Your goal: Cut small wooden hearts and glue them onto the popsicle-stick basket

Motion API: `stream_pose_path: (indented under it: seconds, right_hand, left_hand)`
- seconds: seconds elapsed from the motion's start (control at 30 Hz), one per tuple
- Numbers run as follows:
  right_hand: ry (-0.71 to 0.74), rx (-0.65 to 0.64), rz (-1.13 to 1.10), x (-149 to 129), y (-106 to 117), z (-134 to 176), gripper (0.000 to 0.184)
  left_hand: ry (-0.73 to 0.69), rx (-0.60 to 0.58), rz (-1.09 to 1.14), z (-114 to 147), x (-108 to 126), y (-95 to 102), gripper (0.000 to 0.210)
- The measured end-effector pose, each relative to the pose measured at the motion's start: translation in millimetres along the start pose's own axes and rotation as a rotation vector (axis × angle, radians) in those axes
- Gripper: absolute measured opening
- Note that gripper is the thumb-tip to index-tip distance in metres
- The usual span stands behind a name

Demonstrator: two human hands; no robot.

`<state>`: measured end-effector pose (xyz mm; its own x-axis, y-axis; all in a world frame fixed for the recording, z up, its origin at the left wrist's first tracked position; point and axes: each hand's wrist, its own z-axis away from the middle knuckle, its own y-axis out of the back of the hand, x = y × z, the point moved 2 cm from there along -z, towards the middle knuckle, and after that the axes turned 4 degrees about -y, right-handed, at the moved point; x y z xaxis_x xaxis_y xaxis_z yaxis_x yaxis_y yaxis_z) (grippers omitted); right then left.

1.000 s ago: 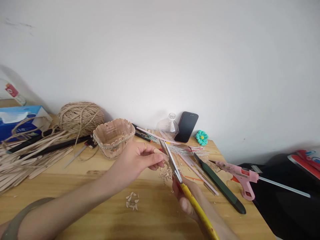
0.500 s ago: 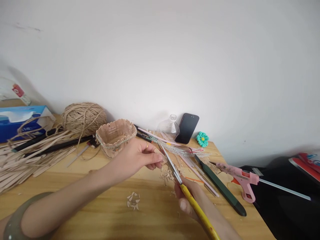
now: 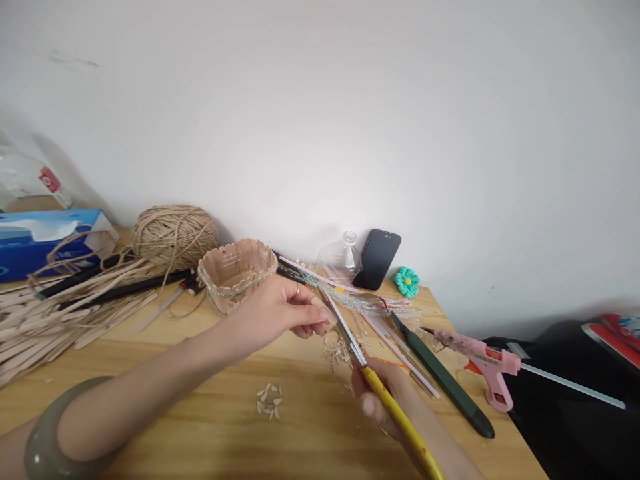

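Note:
My left hand (image 3: 293, 310) is closed, pinching a small piece of pale wooden craft stick (image 3: 331, 318) between thumb and fingertips. My right hand (image 3: 396, 383) wraps round scissors with yellow handles (image 3: 405, 423). Their blades are parted, pointing up and left, right beside the piece at my left fingertips; whether they touch it I cannot tell. Below the blades lies a heap of wood trimmings (image 3: 336, 351). Several small petal-shaped wood bits (image 3: 261, 405) form a rough ring on the wooden table (image 3: 200, 433).
Left stand a stick-walled basket (image 3: 235, 263), a twine ball (image 3: 175, 235), a blue tissue pack (image 3: 45, 247) and loose craft sticks (image 3: 50, 327). Rightward are a phone (image 3: 377, 259), a teal flower (image 3: 407, 282), a dark green tool (image 3: 445, 377) and a pink glue gun (image 3: 493, 363).
The whole view has shifted slightly, so things sit a little further right. My hands keep nearly the same pose, the scissor blades still beside the wood piece.

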<state>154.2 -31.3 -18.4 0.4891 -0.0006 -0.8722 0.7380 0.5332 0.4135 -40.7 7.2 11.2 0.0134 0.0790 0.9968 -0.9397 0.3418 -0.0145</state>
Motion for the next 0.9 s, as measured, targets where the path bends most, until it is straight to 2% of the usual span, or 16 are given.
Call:
stream_pose_path:
  seconds: [0.13, 0.3, 0.43, 0.53, 0.63, 0.73, 0.8, 0.9]
  right_hand:
    - [0.012, 0.101, -0.191, 7.7, 0.3, -7.8, 0.047]
    - [-0.019, 0.294, -0.376, 11.3, -0.3, -16.0, 0.026]
    - [-0.009, 0.386, -0.462, 8.7, -2.3, -14.7, 0.028]
    - [0.028, 0.411, -0.502, 6.4, -2.5, -11.6, 0.03]
    - [0.055, 0.409, -0.494, 5.8, -1.6, -9.5, 0.03]
    - [0.062, 0.417, -0.466, 6.0, -0.7, -9.1, 0.029]
    - [0.052, 0.411, -0.44, 6.4, -1.1, -9.5, 0.027]
    - [0.023, 0.388, -0.388, 8.3, -2.1, -10.2, 0.026]
  left_hand:
    - [0.01, 0.059, 0.095, 1.2, -4.7, -4.2, 0.02]
    - [0.03, 0.086, 0.202, 2.0, -19.9, -18.2, 0.022]
    - [0.11, 0.068, 0.28, 4.7, -32.2, -32.8, 0.017]
    - [0.172, 0.017, 0.302, 7.1, -37.7, -40.7, 0.014]
    - [0.211, 0.011, 0.203, 7.5, -41.2, -41.8, 0.013]
    - [0.167, -0.019, 0.046, 5.9, -42.7, -39.2, 0.019]
    - [0.131, -0.028, -0.002, 4.8, -43.2, -37.5, 0.028]
    - [0.122, -0.031, -0.054, 4.2, -42.5, -36.3, 0.029]
